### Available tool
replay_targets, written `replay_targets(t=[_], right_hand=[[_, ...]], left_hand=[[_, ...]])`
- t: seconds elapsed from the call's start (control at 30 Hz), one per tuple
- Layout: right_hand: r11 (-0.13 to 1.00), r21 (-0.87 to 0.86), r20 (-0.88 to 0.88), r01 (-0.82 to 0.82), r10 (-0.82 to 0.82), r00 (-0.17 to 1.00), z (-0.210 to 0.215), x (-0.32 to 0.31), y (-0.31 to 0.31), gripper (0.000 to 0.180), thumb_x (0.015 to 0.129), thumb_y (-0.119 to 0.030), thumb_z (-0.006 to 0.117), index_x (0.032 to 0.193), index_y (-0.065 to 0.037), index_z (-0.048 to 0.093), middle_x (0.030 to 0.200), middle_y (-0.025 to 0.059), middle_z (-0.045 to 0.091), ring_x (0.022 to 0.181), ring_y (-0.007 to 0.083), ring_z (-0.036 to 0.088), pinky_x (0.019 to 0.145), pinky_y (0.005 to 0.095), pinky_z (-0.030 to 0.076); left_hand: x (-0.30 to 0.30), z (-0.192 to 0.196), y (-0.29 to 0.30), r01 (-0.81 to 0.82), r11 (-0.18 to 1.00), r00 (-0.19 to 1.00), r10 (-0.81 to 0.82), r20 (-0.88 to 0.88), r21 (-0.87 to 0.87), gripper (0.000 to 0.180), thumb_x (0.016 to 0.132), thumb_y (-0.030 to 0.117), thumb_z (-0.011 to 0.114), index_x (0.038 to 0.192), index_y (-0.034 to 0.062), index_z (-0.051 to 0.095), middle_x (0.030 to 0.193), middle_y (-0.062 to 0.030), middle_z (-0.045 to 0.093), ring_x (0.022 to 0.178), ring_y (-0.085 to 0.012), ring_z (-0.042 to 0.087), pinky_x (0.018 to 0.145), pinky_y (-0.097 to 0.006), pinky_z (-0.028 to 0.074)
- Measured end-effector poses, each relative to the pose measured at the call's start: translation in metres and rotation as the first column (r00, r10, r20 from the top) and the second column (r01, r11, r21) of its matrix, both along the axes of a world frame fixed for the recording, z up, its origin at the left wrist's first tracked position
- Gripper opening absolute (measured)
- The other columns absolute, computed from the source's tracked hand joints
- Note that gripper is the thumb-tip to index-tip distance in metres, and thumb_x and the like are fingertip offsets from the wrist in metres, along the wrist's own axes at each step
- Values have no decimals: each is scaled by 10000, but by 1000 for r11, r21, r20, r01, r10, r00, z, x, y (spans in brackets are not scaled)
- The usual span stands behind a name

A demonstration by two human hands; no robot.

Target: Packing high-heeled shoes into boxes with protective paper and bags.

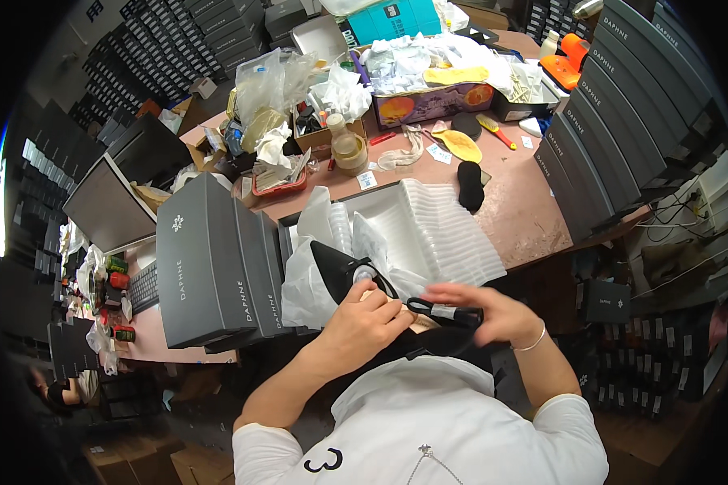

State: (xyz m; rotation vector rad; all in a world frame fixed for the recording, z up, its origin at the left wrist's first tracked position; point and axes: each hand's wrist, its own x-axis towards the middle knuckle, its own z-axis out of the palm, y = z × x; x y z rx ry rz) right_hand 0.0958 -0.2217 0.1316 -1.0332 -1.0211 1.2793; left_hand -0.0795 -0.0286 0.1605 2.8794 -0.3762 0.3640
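A black pointed-toe shoe (329, 273) with a bow and a pale insole is tilted in front of my body, its toe pointing to the far left. My left hand (364, 325) is closed on its side, fingers curled at the opening around a small whitish piece. On the right, my right hand (505, 317) is curved around the back part of the shoe, where a black strap (445, 311) with a pale tag loops out. Its fingers are partly blurred. Just beyond lies an open shoe box (392, 212) with white tissue paper (303, 283) and ribbed foam wrap (453, 226).
Dark shoe boxes (198, 267) stand at left, and a tall stack (615, 121) rises at right. Farther back are a glue jar (348, 149), a yellow insole (459, 145), a black pad (470, 186), a brush (496, 131) and a purple carton (433, 103) full of paper.
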Motion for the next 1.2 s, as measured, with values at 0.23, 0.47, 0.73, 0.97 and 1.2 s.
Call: replay_targets(t=[0.23,0.47,0.73,0.97,1.2], right_hand=[[934,271,521,235,-347,780,-11,-50,8,743,695,-82,786,1358,-32,455,1359,182,461,1271,303,444,1031,366,389],[884,358,685,301,-468,558,-40,-58,7,808,658,-39,794,1365,-5,406,1401,234,338,1274,402,400,1041,424,392],[866,371,715,336,-497,491,-57,-64,2,774,659,-29,796,1343,-7,434,1397,222,330,1264,388,404,1037,427,391],[899,114,214,423,-438,873,-49,-33,-29,635,688,-212,742,1250,24,566,1407,219,406,1263,306,450,1040,386,357],[852,168,-284,495,-439,852,-46,-22,-38,686,768,-417,710,1247,48,551,1350,253,440,1037,395,616,918,478,501]], left_hand=[[-36,-35,21,-322,933,890,357,284,-162,394,723,-9,633,1108,72,642,1197,-86,570,1201,-302,484,1114,-511,244],[-111,-81,40,-699,705,672,704,-229,119,759,684,-123,540,1405,-5,333,1466,-203,275,1380,-421,223,1118,-461,266],[-86,-123,67,-659,670,635,739,-224,341,603,774,-53,557,1349,87,444,1456,-207,308,1393,-394,223,1108,-541,229],[-74,-124,102,-806,579,543,638,-546,-125,527,789,-19,549,1304,69,480,1270,-201,461,1265,-399,405,1029,-548,338],[-73,-121,73,-570,724,726,665,-175,389,751,737,-40,597,1423,147,357,1441,-211,324,1399,-375,217,1079,-608,216]])
